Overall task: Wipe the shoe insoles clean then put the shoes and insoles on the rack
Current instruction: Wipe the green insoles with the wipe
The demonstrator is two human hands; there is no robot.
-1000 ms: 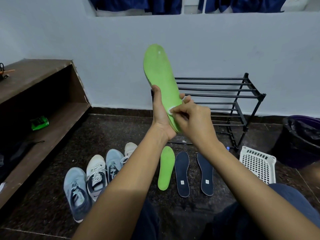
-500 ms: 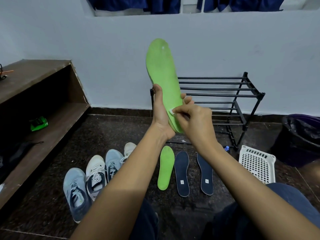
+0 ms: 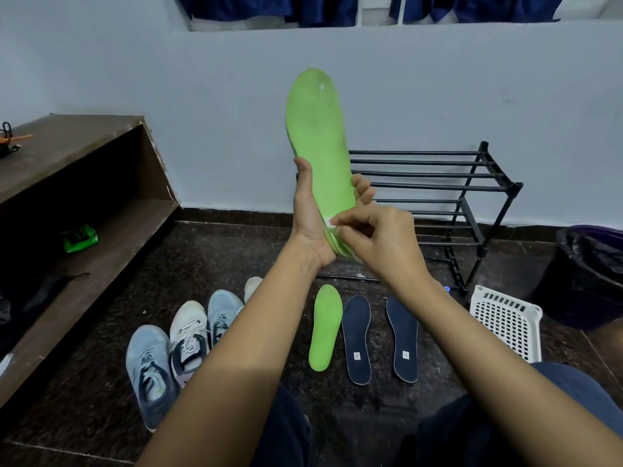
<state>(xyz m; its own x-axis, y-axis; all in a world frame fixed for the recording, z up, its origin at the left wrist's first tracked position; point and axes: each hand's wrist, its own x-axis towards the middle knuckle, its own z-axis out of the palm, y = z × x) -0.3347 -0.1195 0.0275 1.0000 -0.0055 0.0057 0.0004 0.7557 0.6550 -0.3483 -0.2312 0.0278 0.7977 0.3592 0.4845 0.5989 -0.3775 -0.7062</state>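
Above the left hand (image 3: pixel 312 224), which held it tight near the heel, the green insole (image 3: pixel 317 129) stood up tall. Just beside that grip, the right hand (image 3: pixel 381 241) pinched a small white bit (image 3: pixel 328 221) on it

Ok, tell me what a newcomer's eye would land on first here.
The bright green insole stands upright at centre frame, its lower end held by the left hand while the right hand pinches a small white piece against it. On the dark floor below lie a second green insole and two navy insoles side by side, with shoes to their left. A black rack stands behind by the wall.
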